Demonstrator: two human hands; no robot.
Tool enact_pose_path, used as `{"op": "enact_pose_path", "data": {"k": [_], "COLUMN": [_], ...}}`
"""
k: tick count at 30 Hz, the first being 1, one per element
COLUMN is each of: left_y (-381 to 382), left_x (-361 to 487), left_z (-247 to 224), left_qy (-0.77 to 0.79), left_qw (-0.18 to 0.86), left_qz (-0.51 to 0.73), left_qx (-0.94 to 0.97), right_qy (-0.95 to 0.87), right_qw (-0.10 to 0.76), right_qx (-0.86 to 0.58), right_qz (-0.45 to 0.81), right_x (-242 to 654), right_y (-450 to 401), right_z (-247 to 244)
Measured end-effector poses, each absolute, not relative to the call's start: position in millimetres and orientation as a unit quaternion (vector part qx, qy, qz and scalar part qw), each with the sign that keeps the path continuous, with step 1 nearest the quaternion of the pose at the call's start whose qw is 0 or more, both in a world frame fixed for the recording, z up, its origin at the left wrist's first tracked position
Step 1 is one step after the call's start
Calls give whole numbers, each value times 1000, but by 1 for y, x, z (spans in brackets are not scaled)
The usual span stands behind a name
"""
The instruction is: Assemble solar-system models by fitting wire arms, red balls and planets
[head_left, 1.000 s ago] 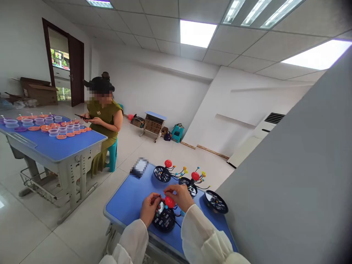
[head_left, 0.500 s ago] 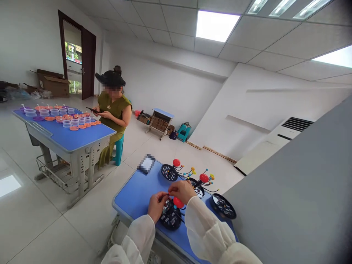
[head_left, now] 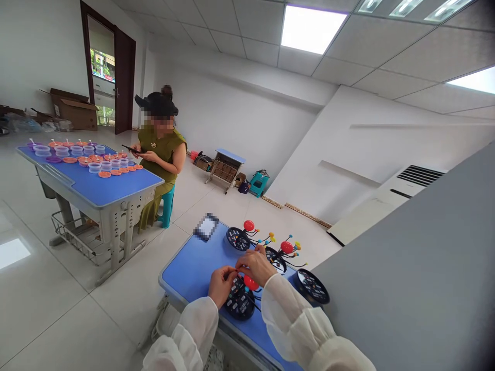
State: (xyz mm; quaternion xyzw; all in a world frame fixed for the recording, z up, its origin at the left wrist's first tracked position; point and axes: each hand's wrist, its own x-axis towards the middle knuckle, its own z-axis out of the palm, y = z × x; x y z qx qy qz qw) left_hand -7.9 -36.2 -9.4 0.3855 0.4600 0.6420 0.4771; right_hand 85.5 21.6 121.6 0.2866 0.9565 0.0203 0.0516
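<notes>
My left hand and my right hand meet fingertip to fingertip above a solar system model. Both are closed in a pinch on a tiny reddish piece, mostly hidden by the fingers. Below them lies the model's black round base, printed with small pictures. Its red ball sits beside my right wrist, with black arms and a small blue ball partly covered. Behind stand two similar models, one with a red ball and another with a red ball, each with small coloured balls on black arms.
Another black round base rests at the right of the blue table. A blurred phone-like object lies at its far left corner. A seated person holds a phone by another blue table with plastic tubs. A grey surface rises at right.
My hands stay pinched together over the same model, with only slight finger movement. The camera view has shifted a little.
</notes>
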Motion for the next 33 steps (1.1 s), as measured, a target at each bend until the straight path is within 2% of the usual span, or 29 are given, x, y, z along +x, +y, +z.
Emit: {"op": "enact_pose_path", "data": {"k": [10,33], "left_y": [-41,-42], "left_x": [-6,-8], "left_z": [-6,-6], "left_qy": [477,499], "left_qw": [458,420], "left_qz": [640,643], "left_qx": [391,402], "right_qy": [968,936], "right_qw": [125,128], "right_qx": [208,317], "right_qz": [60,83], "right_x": [75,64], "right_y": [23,1], "right_z": [121,132]}}
